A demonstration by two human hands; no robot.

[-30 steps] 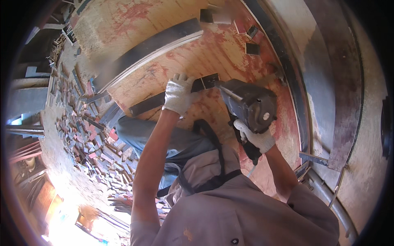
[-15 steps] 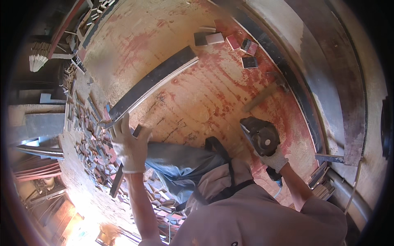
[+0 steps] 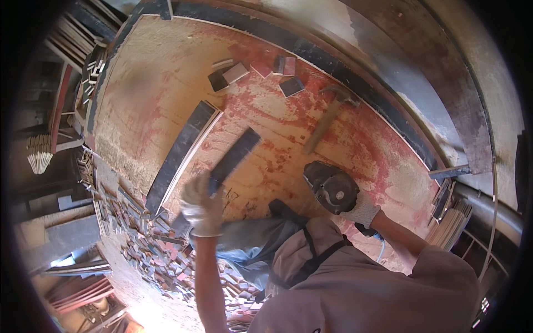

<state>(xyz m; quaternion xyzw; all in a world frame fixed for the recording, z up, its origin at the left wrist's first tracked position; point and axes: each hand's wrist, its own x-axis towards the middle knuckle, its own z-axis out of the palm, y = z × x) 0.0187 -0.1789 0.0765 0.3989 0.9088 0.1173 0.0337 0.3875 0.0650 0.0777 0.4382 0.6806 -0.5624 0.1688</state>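
Dark strip (image 3: 236, 155), left hand (image 3: 201, 206) across it (blurred, grip unclear); right hand (image 3: 361, 212) clasping black power tool (image 3: 327, 186)

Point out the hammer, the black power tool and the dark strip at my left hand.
Hammer (image 3: 323, 129): head view, on its tan handle.
Black power tool (image 3: 332, 187): head view, on its dark housing.
Dark strip (image 3: 237, 154) at the left hand (image 3: 201, 206): head view, on its flat upper face.

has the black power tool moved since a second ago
Yes: the black power tool is farther from the hammer than before, drawn back toward the person's torso.
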